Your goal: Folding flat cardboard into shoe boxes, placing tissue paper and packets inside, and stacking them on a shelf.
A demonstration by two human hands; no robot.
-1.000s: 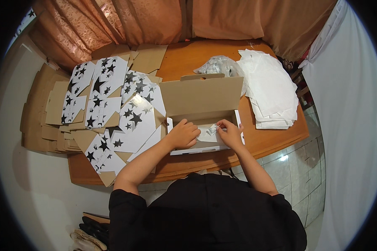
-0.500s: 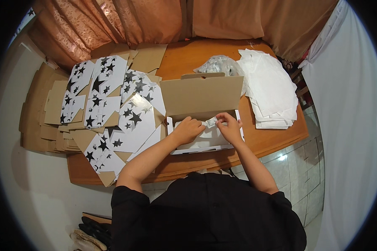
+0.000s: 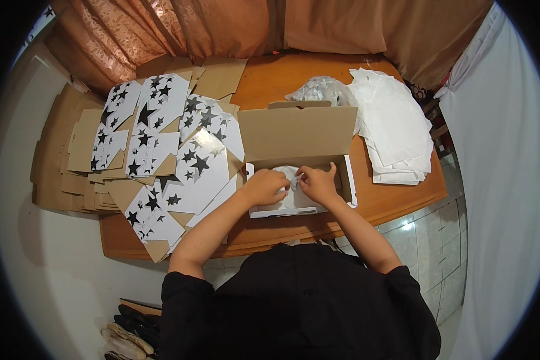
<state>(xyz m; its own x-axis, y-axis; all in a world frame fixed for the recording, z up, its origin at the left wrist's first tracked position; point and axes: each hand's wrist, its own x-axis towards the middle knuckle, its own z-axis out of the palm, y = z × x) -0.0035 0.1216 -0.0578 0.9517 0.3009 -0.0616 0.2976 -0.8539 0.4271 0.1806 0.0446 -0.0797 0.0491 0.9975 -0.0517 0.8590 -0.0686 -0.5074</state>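
An open cardboard box (image 3: 300, 132), brown inside with white outer walls, stands in front of me with its lid raised at the back. White tissue paper (image 3: 289, 204) lies in it, bunched toward the left and middle. Both hands reach into the box, close together over the paper. My left hand (image 3: 265, 187) has its fingers curled at the paper's left side. My right hand (image 3: 319, 185) pinches the paper from the other side, one finger raised. Fingertips partly hide what lies between them, a small greyish patch.
Flat box blanks with black stars (image 3: 201, 165) overlap on the table's left, beside plain cardboard (image 3: 54, 162). A clear plastic bag (image 3: 321, 90) sits behind the lid. White paper sheets (image 3: 399, 123) are stacked at right. Shoes (image 3: 129, 333) lie at lower left.
The small light piece held up between my hands has gone down among the paper, largely out of sight. My right hand has shifted left and closer to my left hand.
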